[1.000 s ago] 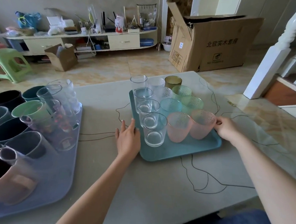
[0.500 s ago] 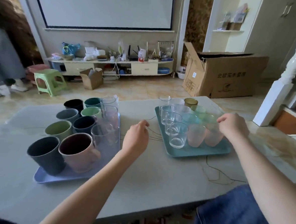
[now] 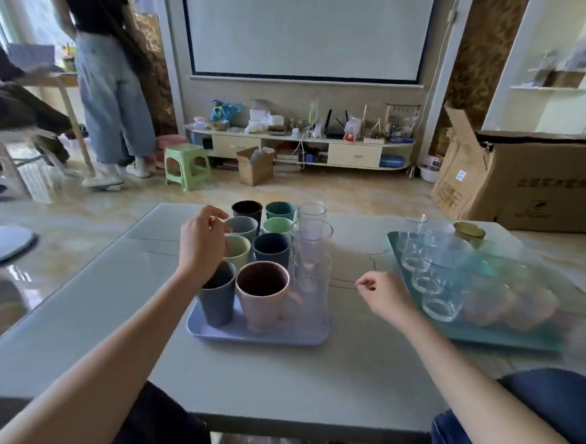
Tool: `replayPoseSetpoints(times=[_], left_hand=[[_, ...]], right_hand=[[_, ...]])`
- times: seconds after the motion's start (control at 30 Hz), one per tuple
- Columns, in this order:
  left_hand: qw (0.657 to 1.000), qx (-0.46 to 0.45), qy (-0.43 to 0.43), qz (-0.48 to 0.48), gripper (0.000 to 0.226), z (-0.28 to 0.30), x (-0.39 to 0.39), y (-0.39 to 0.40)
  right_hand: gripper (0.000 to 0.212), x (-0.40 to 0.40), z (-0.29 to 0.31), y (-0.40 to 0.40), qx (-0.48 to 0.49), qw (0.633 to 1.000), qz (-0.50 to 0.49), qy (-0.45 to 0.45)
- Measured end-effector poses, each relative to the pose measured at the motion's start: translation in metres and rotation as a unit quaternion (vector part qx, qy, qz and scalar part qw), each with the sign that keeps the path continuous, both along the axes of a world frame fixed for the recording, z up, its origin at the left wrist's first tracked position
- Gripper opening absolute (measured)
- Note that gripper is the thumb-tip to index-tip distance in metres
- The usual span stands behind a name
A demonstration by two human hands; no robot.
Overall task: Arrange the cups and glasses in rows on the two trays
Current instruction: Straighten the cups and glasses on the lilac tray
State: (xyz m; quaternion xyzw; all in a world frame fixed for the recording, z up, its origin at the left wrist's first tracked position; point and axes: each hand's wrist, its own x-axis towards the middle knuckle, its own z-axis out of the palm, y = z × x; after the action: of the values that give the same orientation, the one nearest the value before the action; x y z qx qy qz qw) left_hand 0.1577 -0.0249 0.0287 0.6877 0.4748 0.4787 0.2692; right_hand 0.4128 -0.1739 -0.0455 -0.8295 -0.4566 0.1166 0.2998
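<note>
Hovering over the pale grey table (image 3: 275, 375), both hands hold nothing. I log the left hand (image 3: 201, 243) above the left column of cups, fingers (image 3: 216, 217) loosely curled and relaxed, thumb side up, clear of the rims as far as I can judge. The right hand (image 3: 379, 295) sits lower, between the two trays, fingers curled loosely toward the palm with nothing in them; whether it touches the table I cannot tell.

Lavender rectangular plastic tray (image 3: 257, 334) — centre of the table. On it, two columns of opaque cups: nearest, a slate-blue tumbler (image 3: 216, 301) partly behind the left wrist and a pink mug (image 3: 263, 295) just beside it; behind these a pale green cup (image 3: 238, 252) and a navy cup (image 3: 272, 249); then a grey-blue cup (image 3: 243, 227) and a mint cup (image 3: 277, 226); at the back a black cup (image 3: 247, 208) and a teal cup (image 3: 280, 210). Along the tray's right side stands a column of tall clear glasses (image 3: 312, 254), close together; their outlines are smeared, so I do not count them.

Teal rectangular tray (image 3: 504, 339) — right side of the table, well apart from the lavender one. It carries short clear tumblers (image 3: 435, 292) in a column on its left, with blurred tinted glasses (image 3: 506, 303) beside them. An amber-olive glass (image 3: 469, 231) stands at the far end.

Background: a person in wide jeans (image 3: 110, 101), a green plastic stool (image 3: 185, 167), a large cardboard box (image 3: 541, 182).
</note>
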Motion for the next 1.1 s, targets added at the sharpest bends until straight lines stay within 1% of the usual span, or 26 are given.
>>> replayPoseSetpoints(times=[0.1, 0.17, 0.23, 0.3, 0.37, 0.4, 0.47, 0.5, 0.53, 0.57, 0.6, 0.67, 0.7, 0.77, 0.8, 0.87, 0.9, 0.93, 1.0, 1.03, 1.1], left_hand=[[0.999, -0.032, 0.024, 0.029, 0.028, -0.024, -0.035, 0.031], [0.997, -0.051, 0.045, 0.045, 0.029, -0.045, -0.053, 0.046], [0.994, -0.072, 0.069, 0.042, 0.027, -0.067, -0.068, 0.061], [0.989, -0.106, 0.100, 0.022, 0.027, -0.090, -0.075, 0.071], [0.981, -0.119, 0.153, -0.001, 0.028, -0.112, -0.074, 0.076], [0.973, -0.123, 0.194, -0.006, 0.027, -0.121, -0.071, 0.076], [0.945, -0.143, 0.293, 0.000, 0.020, -0.132, -0.062, 0.078], [0.933, -0.147, 0.329, 0.002, 0.019, -0.134, -0.057, 0.079], [0.926, -0.151, 0.346, 0.003, 0.019, -0.135, -0.053, 0.081], [0.924, -0.154, 0.349, 0.002, 0.018, -0.135, -0.050, 0.083], [0.926, -0.154, 0.345, 0.003, 0.015, -0.135, -0.047, 0.083], [0.929, -0.158, 0.334, 0.007, 0.011, -0.133, -0.046, 0.084], [0.930, -0.162, 0.330, 0.004, 0.011, -0.132, -0.046, 0.086], [0.928, -0.176, 0.328, -0.017, 0.023, -0.131, -0.047, 0.087], [0.928, -0.183, 0.323, -0.025, 0.024, -0.131, -0.047, 0.088], [0.933, -0.185, 0.308, -0.032, 0.014, -0.132, -0.047, 0.087], [0.933, -0.191, 0.304, -0.033, 0.015, -0.133, -0.046, 0.086], [0.932, -0.194, 0.305, -0.036, 0.021, -0.135, -0.045, 0.085], [0.923, -0.194, 0.329, -0.041, 0.030, -0.136, -0.041, 0.082], [0.921, -0.185, 0.340, -0.039, 0.028, -0.136, -0.038, 0.079], [0.928, -0.164, 0.332, -0.033, 0.024, -0.133, -0.027, 0.071]], right_hand=[[0.013, -0.006, -0.022, 0.024, -0.040, 0.999, -0.002, 0.036], [0.015, -0.005, -0.032, 0.037, -0.063, 0.996, -0.003, 0.056], [0.022, -0.004, -0.040, 0.050, -0.079, 0.993, -0.003, 0.090], [0.023, -0.003, -0.043, 0.060, -0.093, 0.990, 0.002, 0.106], [0.021, -0.004, -0.046, 0.070, -0.111, 0.988, 0.018, 0.108], [0.023, -0.004, -0.047, 0.075, -0.120, 0.986, 0.028, 0.110], [0.027, -0.004, -0.051, 0.084, -0.127, 0.985, 0.053, 0.105], [0.030, -0.002, -0.055, 0.088, -0.127, 0.984, 0.074, 0.101], [0.040, 0.000, -0.059, 0.090, -0.124, 0.984, 0.088, 0.096], [0.047, 0.001, -0.059, 0.091, -0.123, 0.983, 0.102, 0.091], [0.042, 0.001, -0.060, 0.092, -0.121, 0.983, 0.117, 0.077], [0.024, -0.004, -0.058, 0.091, -0.107, 0.983, 0.139, 0.050], [0.021, -0.003, -0.059, 0.091, -0.101, 0.984, 0.138, 0.049], [0.005, -0.005, -0.053, 0.091, -0.114, 0.982, 0.141, 0.057], [0.007, -0.004, -0.051, 0.092, -0.120, 0.981, 0.143, 0.061], [0.019, -0.002, -0.050, 0.093, -0.156, 0.977, 0.143, 0.041], [0.026, -0.001, -0.049, 0.092, -0.171, 0.974, 0.145, 0.027], [0.032, 0.001, -0.049, 0.090, -0.172, 0.974, 0.148, 0.027], [0.032, 0.008, -0.050, 0.085, -0.132, 0.981, 0.137, 0.043], [0.033, 0.015, -0.055, 0.082, -0.122, 0.983, 0.129, 0.050], [0.035, 0.025, -0.054, 0.073, -0.131, 0.982, 0.118, 0.060]])
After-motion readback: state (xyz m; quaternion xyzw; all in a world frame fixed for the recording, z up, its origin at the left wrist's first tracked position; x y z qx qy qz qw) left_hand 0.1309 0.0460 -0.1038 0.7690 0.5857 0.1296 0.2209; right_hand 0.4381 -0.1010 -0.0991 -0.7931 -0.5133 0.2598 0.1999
